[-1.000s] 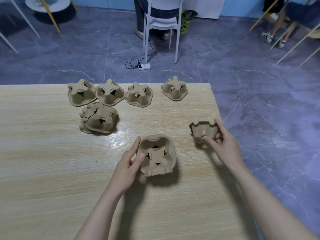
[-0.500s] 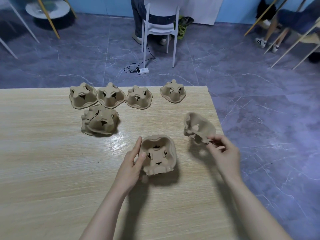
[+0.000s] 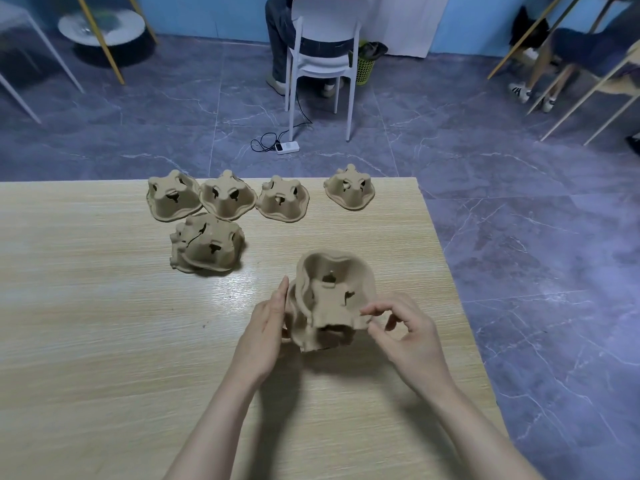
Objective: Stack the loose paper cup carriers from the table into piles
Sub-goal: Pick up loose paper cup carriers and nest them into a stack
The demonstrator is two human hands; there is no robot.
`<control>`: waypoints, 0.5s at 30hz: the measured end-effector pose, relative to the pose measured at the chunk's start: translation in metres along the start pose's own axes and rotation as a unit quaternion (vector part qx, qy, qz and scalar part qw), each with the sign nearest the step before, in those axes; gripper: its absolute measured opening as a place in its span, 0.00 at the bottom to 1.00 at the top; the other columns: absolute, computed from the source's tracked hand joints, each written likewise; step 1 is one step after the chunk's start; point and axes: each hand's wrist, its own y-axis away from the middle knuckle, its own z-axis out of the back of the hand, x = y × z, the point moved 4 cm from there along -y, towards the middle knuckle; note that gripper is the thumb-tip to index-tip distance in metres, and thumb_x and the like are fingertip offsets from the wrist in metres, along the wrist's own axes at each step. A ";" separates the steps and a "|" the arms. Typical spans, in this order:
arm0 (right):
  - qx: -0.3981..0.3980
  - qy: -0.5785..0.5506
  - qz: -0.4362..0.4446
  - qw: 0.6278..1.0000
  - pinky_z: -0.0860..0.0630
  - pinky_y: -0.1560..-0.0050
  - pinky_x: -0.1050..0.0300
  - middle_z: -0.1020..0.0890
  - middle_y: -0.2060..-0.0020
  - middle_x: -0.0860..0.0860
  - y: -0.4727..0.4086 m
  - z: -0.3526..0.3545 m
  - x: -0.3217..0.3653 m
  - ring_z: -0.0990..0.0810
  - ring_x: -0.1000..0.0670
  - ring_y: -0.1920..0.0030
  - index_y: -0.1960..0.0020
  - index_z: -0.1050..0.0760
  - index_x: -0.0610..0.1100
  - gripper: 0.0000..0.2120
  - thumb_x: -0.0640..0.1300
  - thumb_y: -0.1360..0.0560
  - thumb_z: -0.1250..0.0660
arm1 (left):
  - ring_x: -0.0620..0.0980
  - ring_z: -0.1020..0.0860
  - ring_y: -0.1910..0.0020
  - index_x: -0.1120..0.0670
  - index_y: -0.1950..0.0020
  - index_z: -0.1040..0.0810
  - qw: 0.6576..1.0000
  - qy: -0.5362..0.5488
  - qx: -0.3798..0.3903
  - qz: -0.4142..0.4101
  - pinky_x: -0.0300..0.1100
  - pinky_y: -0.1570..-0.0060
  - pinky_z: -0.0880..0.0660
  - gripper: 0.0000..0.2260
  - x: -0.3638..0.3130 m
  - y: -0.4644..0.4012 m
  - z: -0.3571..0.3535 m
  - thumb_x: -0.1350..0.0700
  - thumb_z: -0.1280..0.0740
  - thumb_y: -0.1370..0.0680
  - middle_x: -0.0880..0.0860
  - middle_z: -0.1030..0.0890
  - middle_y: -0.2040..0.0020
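Observation:
Two brown pulp cup carriers sit nested, cups up, near the table's right front: the upper carrier (image 3: 337,292) lies tilted in the lower carrier (image 3: 301,327). My left hand (image 3: 265,323) holds the lower one by its left side, fingers straight along it. My right hand (image 3: 403,327) pinches the upper carrier's near right rim between thumb and forefinger. Several more carriers lie upside down in a row at the far edge, among them one at far right (image 3: 349,190). A small stack (image 3: 207,245) lies in front of that row.
The wooden table (image 3: 86,341) ends at its right edge just beyond my right hand, with grey tiled floor below. A white chair (image 3: 323,46) with a seated person stands behind the table. A power strip (image 3: 286,147) lies on the floor.
My right hand carried the loose carrier from the table's right edge leftward, turned it cups up and set it into the carrier held by my left hand.

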 end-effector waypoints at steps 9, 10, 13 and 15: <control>0.086 0.062 -0.010 0.994 0.33 0.52 0.69 0.20 0.54 0.59 0.009 -0.011 -0.017 0.23 0.54 0.47 0.52 0.19 0.52 0.09 0.41 0.28 0.34 | 0.32 0.38 0.29 0.26 0.31 0.42 1.000 0.001 0.005 0.002 0.44 0.29 0.41 0.27 0.000 0.000 -0.002 0.23 0.52 0.29 0.36 0.35 0.31; 0.088 0.061 -0.014 0.994 0.32 0.52 0.69 0.20 0.53 0.59 0.009 -0.011 -0.018 0.23 0.53 0.47 0.50 0.19 0.52 0.13 0.37 0.27 0.34 | 0.27 0.38 0.33 0.25 0.32 0.43 1.000 0.001 0.008 0.007 0.44 0.29 0.40 0.26 -0.002 0.001 -0.002 0.24 0.49 0.29 0.35 0.35 0.32; 0.083 0.053 -0.024 0.995 0.30 0.57 0.72 0.20 0.50 0.56 0.009 -0.009 -0.017 0.23 0.53 0.48 0.47 0.19 0.52 0.21 0.29 0.27 0.36 | 0.18 0.38 0.45 0.23 0.35 0.44 1.000 -0.007 0.002 0.026 0.43 0.34 0.36 0.20 -0.008 0.007 -0.001 0.30 0.41 0.25 0.38 0.33 0.34; 0.075 0.046 -0.027 0.996 0.30 0.59 0.73 0.20 0.50 0.56 0.008 -0.008 -0.016 0.22 0.53 0.48 0.46 0.19 0.52 0.19 0.30 0.26 0.36 | 0.21 0.37 0.46 0.24 0.34 0.44 1.000 -0.008 -0.004 0.028 0.43 0.36 0.35 0.19 -0.011 0.009 -0.001 0.38 0.40 0.21 0.41 0.32 0.35</control>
